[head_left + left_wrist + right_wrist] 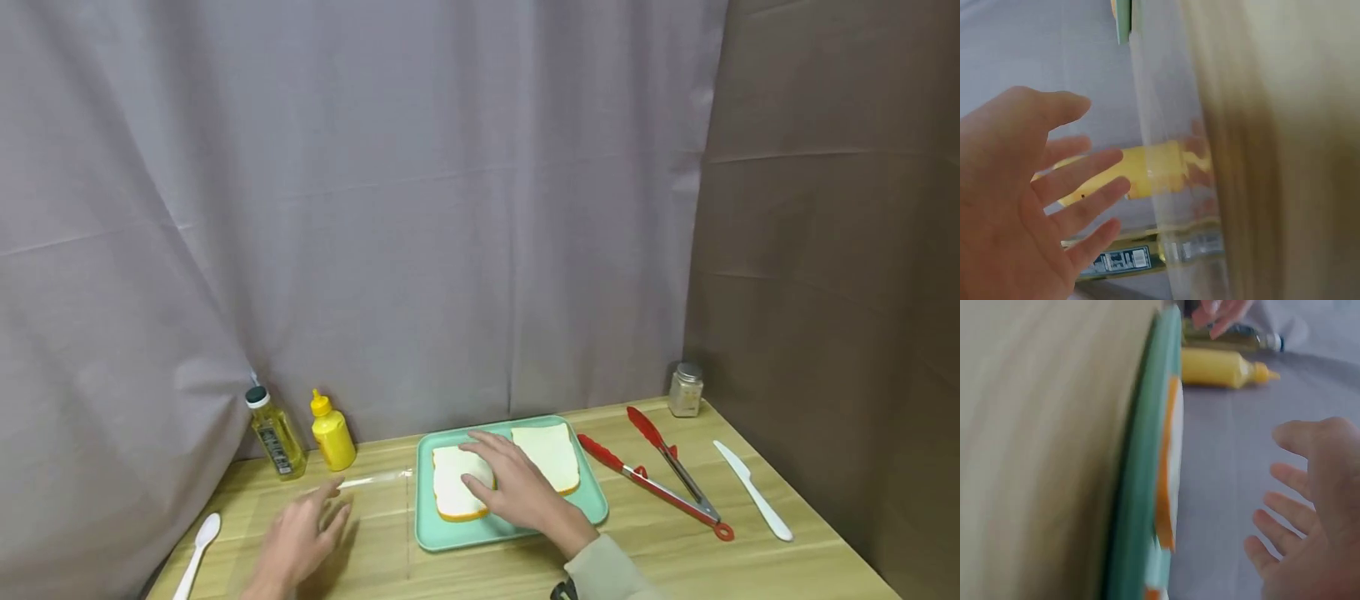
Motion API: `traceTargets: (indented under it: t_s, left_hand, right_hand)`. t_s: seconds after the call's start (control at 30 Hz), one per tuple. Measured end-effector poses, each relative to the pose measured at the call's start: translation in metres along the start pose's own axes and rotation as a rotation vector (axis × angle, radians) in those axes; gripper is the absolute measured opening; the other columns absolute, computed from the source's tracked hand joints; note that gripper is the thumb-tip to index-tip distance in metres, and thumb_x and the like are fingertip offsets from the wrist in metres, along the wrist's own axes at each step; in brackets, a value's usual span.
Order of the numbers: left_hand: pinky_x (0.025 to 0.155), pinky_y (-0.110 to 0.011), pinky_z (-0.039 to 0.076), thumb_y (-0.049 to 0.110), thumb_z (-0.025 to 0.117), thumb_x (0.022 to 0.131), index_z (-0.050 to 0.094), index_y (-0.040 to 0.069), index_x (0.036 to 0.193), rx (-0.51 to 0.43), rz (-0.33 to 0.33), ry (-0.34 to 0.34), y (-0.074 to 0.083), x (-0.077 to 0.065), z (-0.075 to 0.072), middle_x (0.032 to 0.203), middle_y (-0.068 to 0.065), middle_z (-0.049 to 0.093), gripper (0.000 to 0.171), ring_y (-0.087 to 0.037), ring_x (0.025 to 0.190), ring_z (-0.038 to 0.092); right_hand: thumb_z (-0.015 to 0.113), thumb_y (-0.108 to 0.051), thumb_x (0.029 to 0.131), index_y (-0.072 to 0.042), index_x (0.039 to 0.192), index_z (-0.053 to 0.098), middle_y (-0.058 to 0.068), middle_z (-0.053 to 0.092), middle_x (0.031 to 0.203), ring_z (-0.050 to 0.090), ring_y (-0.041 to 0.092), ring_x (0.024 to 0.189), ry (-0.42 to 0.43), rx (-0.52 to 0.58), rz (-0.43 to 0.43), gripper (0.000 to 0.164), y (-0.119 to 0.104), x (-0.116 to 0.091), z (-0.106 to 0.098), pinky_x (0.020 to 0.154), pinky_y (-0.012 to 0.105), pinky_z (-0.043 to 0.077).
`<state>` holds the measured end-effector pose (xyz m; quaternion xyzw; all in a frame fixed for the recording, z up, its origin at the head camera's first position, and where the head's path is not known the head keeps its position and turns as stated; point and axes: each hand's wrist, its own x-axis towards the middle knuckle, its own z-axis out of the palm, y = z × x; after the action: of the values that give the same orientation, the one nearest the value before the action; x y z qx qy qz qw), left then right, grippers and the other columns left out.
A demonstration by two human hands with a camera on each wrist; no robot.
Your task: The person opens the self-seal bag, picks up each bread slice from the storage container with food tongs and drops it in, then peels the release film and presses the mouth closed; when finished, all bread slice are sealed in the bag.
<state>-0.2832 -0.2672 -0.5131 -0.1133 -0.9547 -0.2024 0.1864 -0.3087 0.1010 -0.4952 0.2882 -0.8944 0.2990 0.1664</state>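
Note:
My right hand (517, 487) hovers over the left bread slice (452, 479), fingers spread and holding nothing. That slice and another bread slice (553, 457) lie side by side on a green tray (442, 536). To the tray's left, my left hand (298, 533) is above a clear flat sheet (378, 533) on the table, its fingers apart and nothing in them. In the left wrist view, the left palm (1004, 206) faces the camera, in front of a yellow squeeze bottle (1163, 167). The right hand (1316, 506) appears loosely spread beside the tray in the right wrist view.
A dark-capped bottle of yellowish liquid (277, 442) stands at the back left. A white spoon (198, 546) lies at the left edge. Right of the tray are red-tipped tongs (667, 492), a white knife (753, 492) and a small shaker jar (686, 390). Grey curtains (450, 208) hang behind.

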Motion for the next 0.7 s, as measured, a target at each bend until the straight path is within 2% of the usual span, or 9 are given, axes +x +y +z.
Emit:
traceTargets:
  t_s: [0.23,0.43,0.57,0.7]
  left_hand:
    - [0.098,-0.057,0.063,0.022,0.084,0.096,0.078,0.015,0.128,-0.006,0.067,-0.049,-0.006,-0.007,-0.002,0.124,-0.006,0.081,0.034,-0.032,0.113,0.077]
    - [0.101,-0.049,0.063,0.022,0.087,0.094,0.078,0.012,0.128,-0.002,0.103,-0.129,-0.015,-0.011,-0.006,0.126,-0.004,0.080,0.037,-0.027,0.116,0.077]
    - [0.107,-0.057,0.059,0.031,0.088,0.093,0.074,0.011,0.135,0.006,0.069,-0.181,-0.019,-0.013,-0.008,0.135,-0.010,0.075,0.048,-0.035,0.124,0.072]
    - [0.110,-0.068,0.054,0.041,0.086,0.093,0.071,0.009,0.140,-0.019,0.055,-0.299,-0.022,-0.013,-0.006,0.144,-0.020,0.068,0.060,-0.047,0.133,0.064]
  right_hand:
    - [0.066,-0.035,0.108,-0.016,0.144,0.067,0.005,0.062,0.157,0.057,0.025,0.147,-0.106,0.040,-0.049,0.041,-0.025,0.001,0.034,0.120,0.051,0.052]
    - [0.065,-0.036,0.109,-0.017,0.145,0.066,0.004,0.062,0.156,0.056,0.023,0.148,-0.221,0.015,-0.086,0.041,-0.041,0.002,0.046,0.122,0.048,0.050]
    - [0.065,-0.037,0.108,-0.018,0.144,0.068,0.002,0.064,0.155,0.057,0.021,0.146,-0.283,0.013,-0.108,0.041,-0.047,0.009,0.053,0.123,0.043,0.050]
    - [0.066,-0.038,0.107,-0.018,0.142,0.070,0.001,0.064,0.154,0.057,0.020,0.147,-0.339,0.010,-0.148,0.040,-0.051,0.013,0.061,0.124,0.040,0.048]
